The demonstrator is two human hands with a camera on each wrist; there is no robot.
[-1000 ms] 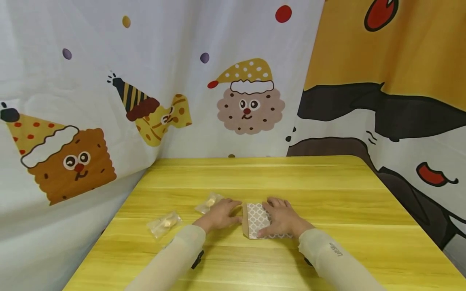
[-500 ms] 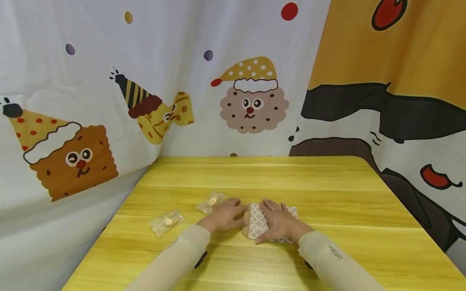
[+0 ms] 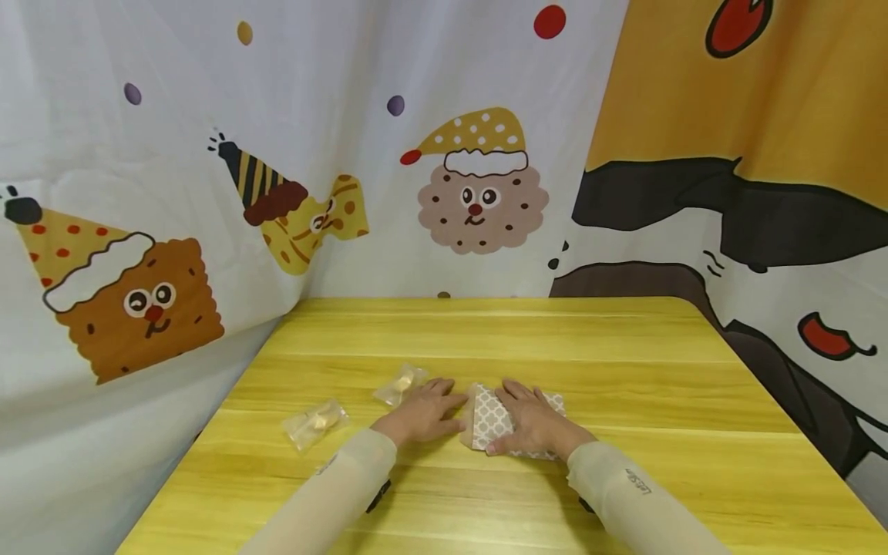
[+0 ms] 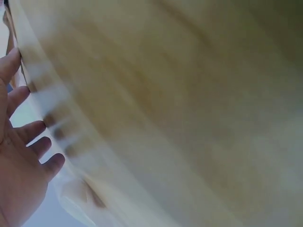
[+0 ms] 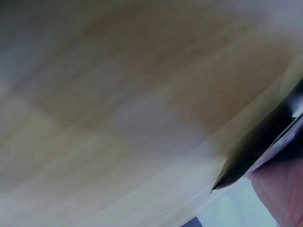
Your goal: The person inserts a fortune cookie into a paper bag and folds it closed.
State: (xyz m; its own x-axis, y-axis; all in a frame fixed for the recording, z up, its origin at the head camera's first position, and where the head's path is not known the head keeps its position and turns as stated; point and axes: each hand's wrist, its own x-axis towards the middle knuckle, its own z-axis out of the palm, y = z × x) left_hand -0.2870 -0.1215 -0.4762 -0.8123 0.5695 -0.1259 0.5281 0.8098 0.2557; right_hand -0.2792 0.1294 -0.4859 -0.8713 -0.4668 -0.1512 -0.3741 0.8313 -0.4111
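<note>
A flat, light-coloured paper piece (image 3: 489,416) with a grey-and-white lattice print lies on the table in the head view. A plain brown flap (image 3: 468,439) runs along its left side. My right hand (image 3: 533,422) rests spread over the print, fingers pointing away and thumb near the front edge. In the right wrist view, the near edge (image 5: 236,170) of this piece is lifted and dark underneath. My left hand (image 3: 425,412) lies beside it, palm down, its fingertips right at the flap. Its spread fingers also show in the left wrist view, reaching down to the table.
Two small clear plastic packets with gold-coloured contents lie to the left: one packet (image 3: 315,424) farther out, another packet (image 3: 401,384) just behind the left hand. The yellow wooden table (image 3: 444,501) meets a cartoon-printed curtain (image 3: 347,116) at its back.
My left hand has shifted slightly right, bringing its fingertips to the brown flap. The right hand has flattened out over the printed piece. The head view has shifted a little.
</note>
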